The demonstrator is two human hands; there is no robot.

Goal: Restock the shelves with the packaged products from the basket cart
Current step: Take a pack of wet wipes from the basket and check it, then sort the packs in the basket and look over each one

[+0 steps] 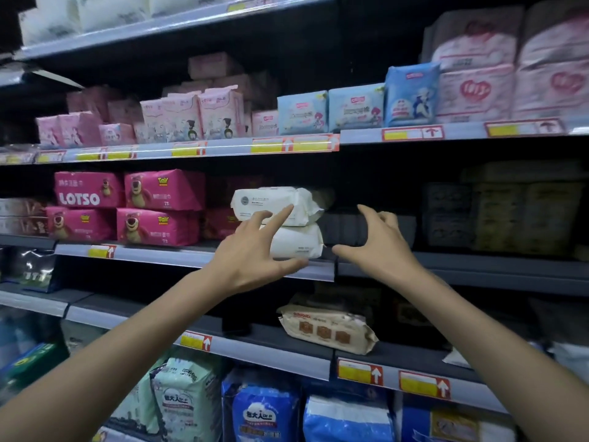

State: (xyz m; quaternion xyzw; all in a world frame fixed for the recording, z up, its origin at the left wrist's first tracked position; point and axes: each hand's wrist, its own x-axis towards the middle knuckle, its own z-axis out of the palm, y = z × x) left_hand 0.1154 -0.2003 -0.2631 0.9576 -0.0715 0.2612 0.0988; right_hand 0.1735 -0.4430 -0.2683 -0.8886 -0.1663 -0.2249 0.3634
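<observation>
Mid shelf (159, 255), two white soft packs stacked flat, one on the other. Upper white pack (271, 202): smooth plastic film, pillowy, rounded corners, small round logo and fine print on the front face, crimped fin seal on its rt end. Lower white pack (296, 242): same puffy film, plainer, small print low on the rt. Both lie w/ the long axis roughly along the shelf front, seals pointing rt, and the lower one sits right at the lip.

Left hand (251, 256) is in front of the stack, fingers straight and splayed, not curled round anything. Index fingertip (287, 210) lies across the upper pack's front, thumb (296, 264) runs under the lower pack's bottom edge by the shelf rail. Real contact or just overlap? Can't tell.

Right hand (379, 244) is just rt of the stack, fingers spread wide and holding nothing, thumb tip near the lower pack's rt end, apart from it. Behind it a dark grey pack (344, 228), matte, blocky.

Left of the stack: glossy pink Lotso packs (159, 207), two high. One shelf down, a beige crinkly pack (328, 330) lying tilted.
</observation>
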